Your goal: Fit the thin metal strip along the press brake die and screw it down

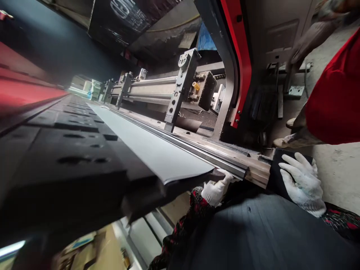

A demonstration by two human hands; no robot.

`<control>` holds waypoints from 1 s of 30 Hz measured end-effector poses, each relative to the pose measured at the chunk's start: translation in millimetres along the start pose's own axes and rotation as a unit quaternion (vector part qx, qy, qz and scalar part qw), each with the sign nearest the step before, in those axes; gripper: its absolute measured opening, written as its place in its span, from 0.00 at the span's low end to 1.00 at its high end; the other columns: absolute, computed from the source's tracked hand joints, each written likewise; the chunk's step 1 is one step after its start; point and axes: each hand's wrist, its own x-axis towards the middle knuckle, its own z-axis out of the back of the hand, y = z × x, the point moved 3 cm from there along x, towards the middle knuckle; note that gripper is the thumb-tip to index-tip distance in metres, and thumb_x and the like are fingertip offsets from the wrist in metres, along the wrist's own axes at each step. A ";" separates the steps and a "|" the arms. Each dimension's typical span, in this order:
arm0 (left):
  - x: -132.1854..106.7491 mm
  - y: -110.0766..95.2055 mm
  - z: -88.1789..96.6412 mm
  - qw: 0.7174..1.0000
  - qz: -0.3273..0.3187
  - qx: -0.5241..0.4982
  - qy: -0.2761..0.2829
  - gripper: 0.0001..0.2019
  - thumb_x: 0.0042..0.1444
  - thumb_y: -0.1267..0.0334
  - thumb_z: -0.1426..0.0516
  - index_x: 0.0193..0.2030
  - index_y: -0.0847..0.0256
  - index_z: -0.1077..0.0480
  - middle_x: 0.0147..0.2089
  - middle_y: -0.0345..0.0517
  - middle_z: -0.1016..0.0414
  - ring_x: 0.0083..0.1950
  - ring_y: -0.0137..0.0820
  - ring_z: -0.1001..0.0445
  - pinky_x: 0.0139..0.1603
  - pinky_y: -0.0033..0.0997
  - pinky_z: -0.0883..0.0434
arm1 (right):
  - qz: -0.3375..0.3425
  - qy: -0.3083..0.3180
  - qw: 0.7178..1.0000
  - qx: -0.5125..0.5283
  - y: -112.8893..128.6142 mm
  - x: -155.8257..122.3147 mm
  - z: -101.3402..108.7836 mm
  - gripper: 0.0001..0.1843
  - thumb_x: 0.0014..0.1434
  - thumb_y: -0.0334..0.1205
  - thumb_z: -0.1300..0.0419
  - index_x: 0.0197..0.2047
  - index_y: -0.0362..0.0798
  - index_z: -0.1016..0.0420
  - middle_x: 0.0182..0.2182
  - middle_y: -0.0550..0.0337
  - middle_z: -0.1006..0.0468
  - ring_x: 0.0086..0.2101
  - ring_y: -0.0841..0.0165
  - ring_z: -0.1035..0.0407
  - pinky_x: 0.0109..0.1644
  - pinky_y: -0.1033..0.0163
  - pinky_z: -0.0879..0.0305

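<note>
Gripping the near edge of a pale steel sheet [152, 150], my left grip [216, 191] sits at 6 o'clock on my feed, its white-gloved fingers [225, 176] drawn together at the sheet's corner. One sheet lies along the press brake, running from my left grip toward 10 o'clock, beside a black slotted press brake beam [62, 157] at 9 o'clock. My right grip [302, 183], also gloved, rests at 4 o'clock, its fingers spread apart on a black pad [277, 168] next to a ribbed steel rail [258, 170]. Floral sleeves [185, 225] show at both wrists, with a dark apron [253, 232] below. At least three drilled steel stops [180, 90] stand upright behind the sheet at 11 o'clock. A co-worker in a red garment [334, 93] stands at 2 o'clock, with one sleeved arm [312, 41] and two shoes [284, 141] in view. Cardboard [92, 251] lies at 7 o'clock.
</note>
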 end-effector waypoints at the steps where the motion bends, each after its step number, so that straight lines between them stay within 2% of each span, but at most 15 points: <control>1: 0.7 -2.0 -1.7 1.000 -0.018 -0.007 0.015 0.14 0.60 0.54 0.38 0.30 0.61 0.20 0.32 0.47 0.19 0.38 0.34 0.22 0.44 0.33 0.24 | 0.004 -0.006 1.000 -0.003 0.3 -0.5 -0.2 0.10 0.63 0.33 0.35 0.48 0.52 0.19 0.54 0.56 0.17 0.63 0.54 0.29 0.75 0.38 0.46; 4: -4.2 -5.7 -1.8 0.992 -0.097 0.003 0.085 0.12 0.62 0.57 0.40 0.36 0.61 0.20 0.35 0.47 0.18 0.39 0.32 0.23 0.44 0.31 0.26 | 0.013 -0.028 1.000 -0.007 -0.1 -3.1 -1.9 0.08 0.65 0.34 0.37 0.47 0.51 0.19 0.54 0.55 0.16 0.64 0.56 0.30 0.72 0.42 0.41; 6: -13.1 -0.3 5.8 0.984 -0.136 0.008 0.113 0.12 0.64 0.57 0.42 0.39 0.61 0.20 0.39 0.47 0.18 0.42 0.32 0.22 0.47 0.31 0.26 | 0.012 -0.035 0.999 -0.012 -2.5 -5.3 -4.4 0.08 0.66 0.33 0.38 0.47 0.51 0.18 0.55 0.54 0.17 0.65 0.57 0.31 0.71 0.45 0.39; 8: -22.9 14.1 20.1 0.985 -0.133 -0.008 0.107 0.12 0.65 0.56 0.42 0.42 0.61 0.19 0.42 0.48 0.17 0.46 0.34 0.21 0.51 0.33 0.25 | 0.014 -0.039 0.999 -0.026 -3.7 -7.2 -5.6 0.08 0.67 0.34 0.39 0.45 0.50 0.18 0.55 0.53 0.17 0.64 0.57 0.31 0.71 0.45 0.39; 11: -34.0 42.7 49.5 0.993 -0.110 -0.006 0.047 0.14 0.63 0.52 0.41 0.43 0.59 0.19 0.46 0.49 0.16 0.49 0.37 0.20 0.56 0.38 0.26 | 0.001 -0.053 0.997 -0.060 10.0 -8.7 1.4 0.09 0.68 0.37 0.40 0.44 0.49 0.18 0.53 0.51 0.16 0.60 0.54 0.27 0.72 0.42 0.42; 13: -38.6 58.3 69.9 0.994 -0.108 0.013 -0.003 0.16 0.61 0.49 0.41 0.43 0.58 0.19 0.46 0.49 0.16 0.50 0.39 0.20 0.57 0.40 0.26 | -0.026 -0.082 0.995 -0.055 37.5 -9.4 13.3 0.10 0.68 0.39 0.40 0.45 0.47 0.18 0.50 0.48 0.15 0.54 0.55 0.23 0.68 0.45 0.37; 16: -43.8 71.5 92.1 0.991 -0.117 0.024 -0.054 0.18 0.59 0.46 0.41 0.43 0.58 0.20 0.45 0.49 0.16 0.49 0.40 0.20 0.55 0.40 0.25 | -0.071 -0.092 0.992 0.042 102.4 -8.0 31.3 0.11 0.70 0.40 0.42 0.49 0.48 0.20 0.44 0.52 0.16 0.46 0.63 0.22 0.56 0.57 0.28; 19: -48.4 78.5 99.6 0.991 -0.121 -0.004 -0.057 0.19 0.58 0.44 0.40 0.42 0.58 0.20 0.43 0.48 0.16 0.48 0.39 0.19 0.54 0.38 0.24 | -0.056 -0.050 0.979 0.189 171.3 3.2 36.3 0.10 0.71 0.42 0.42 0.47 0.51 0.19 0.44 0.56 0.17 0.45 0.65 0.23 0.54 0.60 0.26; 21: -51.7 83.2 99.5 0.992 -0.116 -0.033 -0.042 0.20 0.58 0.43 0.40 0.43 0.58 0.21 0.42 0.47 0.16 0.47 0.39 0.19 0.53 0.38 0.23 | -0.074 -0.037 0.962 0.259 202.9 16.9 31.6 0.11 0.70 0.45 0.41 0.48 0.52 0.19 0.46 0.56 0.18 0.46 0.65 0.22 0.54 0.59 0.25; 24: -57.7 90.6 100.8 0.992 -0.114 -0.041 -0.025 0.20 0.57 0.43 0.39 0.44 0.58 0.21 0.44 0.48 0.16 0.48 0.39 0.19 0.55 0.39 0.23 | -0.160 -0.017 0.922 0.352 227.3 40.3 13.9 0.17 0.67 0.51 0.39 0.52 0.51 0.21 0.44 0.55 0.17 0.39 0.66 0.21 0.45 0.59 0.21; 27: -63.2 101.6 106.6 0.994 -0.104 -0.025 -0.025 0.20 0.57 0.43 0.40 0.43 0.57 0.21 0.46 0.50 0.17 0.51 0.41 0.20 0.58 0.42 0.24 | -0.220 0.003 0.884 0.411 238.0 56.6 -6.2 0.21 0.63 0.53 0.38 0.53 0.49 0.24 0.39 0.56 0.17 0.32 0.67 0.23 0.37 0.61 0.21; 28: -64.7 106.3 108.7 0.995 -0.097 -0.024 -0.029 0.20 0.56 0.43 0.40 0.43 0.57 0.21 0.47 0.50 0.17 0.51 0.41 0.20 0.58 0.43 0.25 | -0.224 -0.002 0.883 0.413 238.9 59.8 -11.1 0.21 0.63 0.54 0.38 0.52 0.49 0.24 0.38 0.57 0.17 0.31 0.67 0.23 0.36 0.61 0.21; 30: -67.2 115.8 111.3 0.995 -0.085 -0.030 -0.033 0.20 0.56 0.43 0.40 0.42 0.57 0.21 0.46 0.50 0.17 0.51 0.42 0.20 0.59 0.44 0.26 | -0.196 -0.029 0.902 0.383 236.8 63.9 -17.2 0.18 0.65 0.54 0.40 0.49 0.49 0.25 0.39 0.56 0.17 0.32 0.67 0.22 0.37 0.61 0.22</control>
